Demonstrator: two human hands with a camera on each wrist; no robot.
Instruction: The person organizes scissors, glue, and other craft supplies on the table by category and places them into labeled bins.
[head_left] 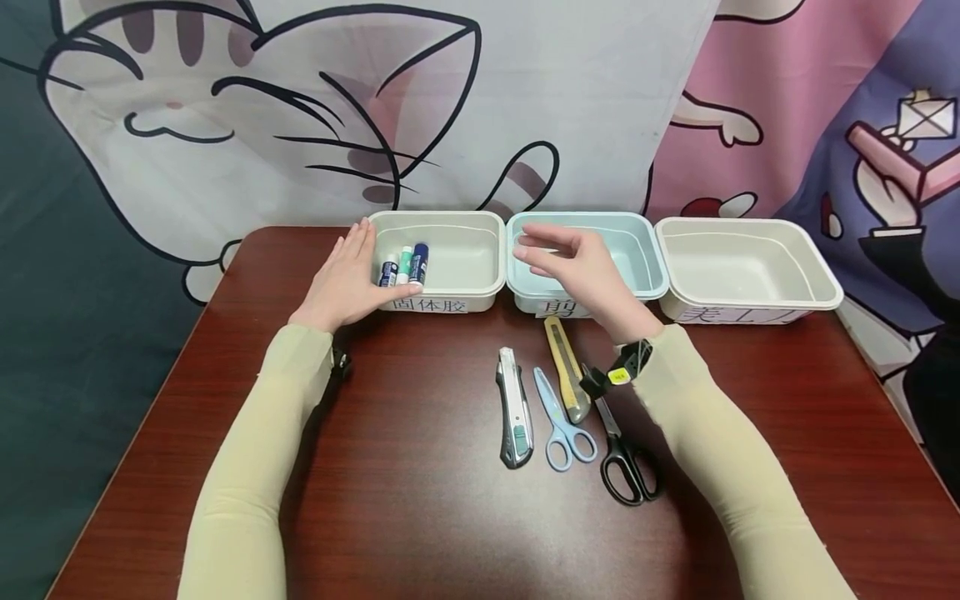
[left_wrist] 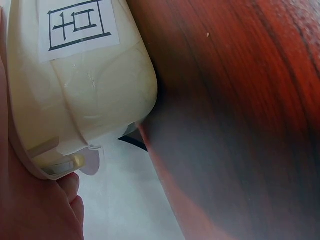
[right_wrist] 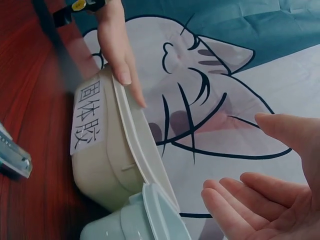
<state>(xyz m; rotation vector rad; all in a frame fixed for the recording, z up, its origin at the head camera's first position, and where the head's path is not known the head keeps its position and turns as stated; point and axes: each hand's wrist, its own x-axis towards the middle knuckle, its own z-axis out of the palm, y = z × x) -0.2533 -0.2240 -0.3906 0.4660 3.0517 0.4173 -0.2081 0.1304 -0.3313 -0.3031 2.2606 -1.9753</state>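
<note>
My left hand [head_left: 347, 282] rests on the left end of a beige plastic box [head_left: 468, 250], its fingers straight along the side and the thumb over the front rim. Three glue sticks [head_left: 418, 263] lie inside that box, near this hand. In the left wrist view the hand [left_wrist: 37, 215] lies against the box's rim, beside the paper label [left_wrist: 80, 27]. Over the left part of a light blue box [head_left: 628, 254] hovers my right hand [head_left: 573, 262], holding nothing. The right wrist view shows this hand [right_wrist: 270, 195] with loosely bent fingers and the thumb apart.
Before the boxes lie a grey utility knife [head_left: 515, 412], light blue scissors [head_left: 562, 429], a yellow utility knife [head_left: 564, 367] and black-handled scissors [head_left: 628, 471], partly under the right wrist. Another beige box [head_left: 750, 262] stands at the right. A printed cloth [head_left: 585, 83] hangs behind the table [head_left: 420, 517].
</note>
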